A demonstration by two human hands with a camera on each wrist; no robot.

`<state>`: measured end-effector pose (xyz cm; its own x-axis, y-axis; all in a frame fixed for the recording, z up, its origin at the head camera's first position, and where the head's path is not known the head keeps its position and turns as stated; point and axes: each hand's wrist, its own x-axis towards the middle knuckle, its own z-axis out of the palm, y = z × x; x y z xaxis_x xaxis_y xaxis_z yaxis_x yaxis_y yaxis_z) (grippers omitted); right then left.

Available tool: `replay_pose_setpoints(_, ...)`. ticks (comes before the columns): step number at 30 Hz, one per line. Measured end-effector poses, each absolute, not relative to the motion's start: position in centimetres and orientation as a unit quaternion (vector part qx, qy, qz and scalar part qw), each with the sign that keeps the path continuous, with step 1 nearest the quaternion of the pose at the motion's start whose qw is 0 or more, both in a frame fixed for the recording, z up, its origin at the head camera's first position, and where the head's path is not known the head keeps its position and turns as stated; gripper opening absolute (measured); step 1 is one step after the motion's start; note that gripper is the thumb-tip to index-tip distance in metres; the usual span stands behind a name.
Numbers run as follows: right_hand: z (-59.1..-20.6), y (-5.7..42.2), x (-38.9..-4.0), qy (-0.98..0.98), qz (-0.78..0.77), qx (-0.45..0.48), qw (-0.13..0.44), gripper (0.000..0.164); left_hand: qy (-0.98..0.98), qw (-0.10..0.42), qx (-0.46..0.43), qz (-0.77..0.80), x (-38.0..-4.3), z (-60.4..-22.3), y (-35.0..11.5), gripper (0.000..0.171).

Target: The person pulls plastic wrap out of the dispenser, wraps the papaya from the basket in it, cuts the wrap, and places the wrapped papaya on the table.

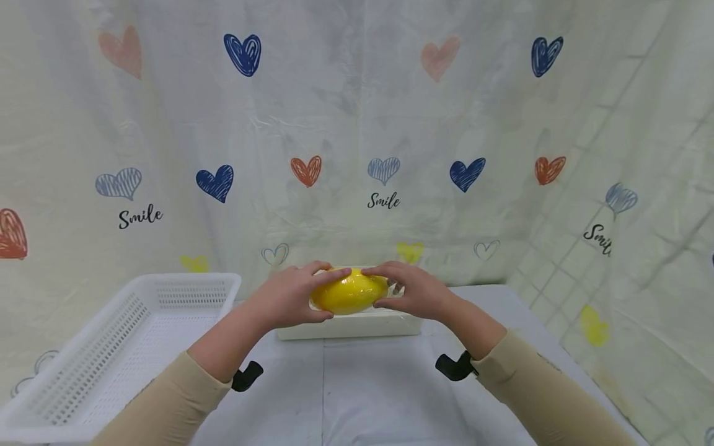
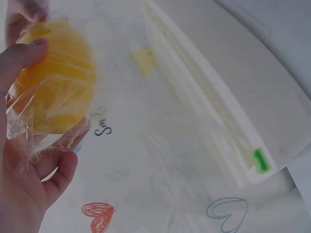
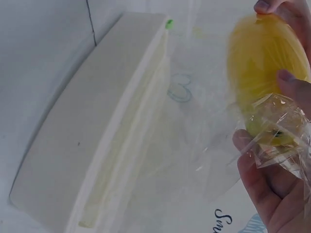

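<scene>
A large yellow fruit (image 1: 352,293), lemon-like in shape, is held up in front of me between both hands. Clear plastic film (image 3: 276,138) clings around it and bunches at its ends. My left hand (image 1: 286,300) grips the left end, thumb and fingers on opposite sides. At the other end, my right hand (image 1: 419,292) pinches it through the crumpled film. Behind and below the fruit stands a long white box (image 1: 351,327). In the left wrist view a green tab (image 2: 261,161) shows at one end of the box's long slot.
A white slatted plastic basket (image 1: 189,279) stands on the left of the white-covered table (image 1: 385,384). Behind the table hangs a pale curtain (image 1: 329,93) printed with hearts and "Smile". Another stretch of it runs along the right side.
</scene>
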<state>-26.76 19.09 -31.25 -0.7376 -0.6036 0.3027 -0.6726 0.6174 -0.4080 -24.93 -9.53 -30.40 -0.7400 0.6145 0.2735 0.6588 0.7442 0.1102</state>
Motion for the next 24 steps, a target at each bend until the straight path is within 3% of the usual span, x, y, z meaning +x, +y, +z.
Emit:
replay_pose_setpoints(15,-38.6,19.0,-24.2,-0.915,0.262,0.303,-0.05,0.062,-0.927,-0.019,-0.324,-0.186,-23.7,-38.7,-9.6,0.077)
replay_pose_setpoints(24,-40.3,19.3,-24.4,-0.924,0.229,0.305,-0.01,0.078,-0.924,-0.03,-0.324,-0.203,-24.9,-40.4,-9.5,0.077)
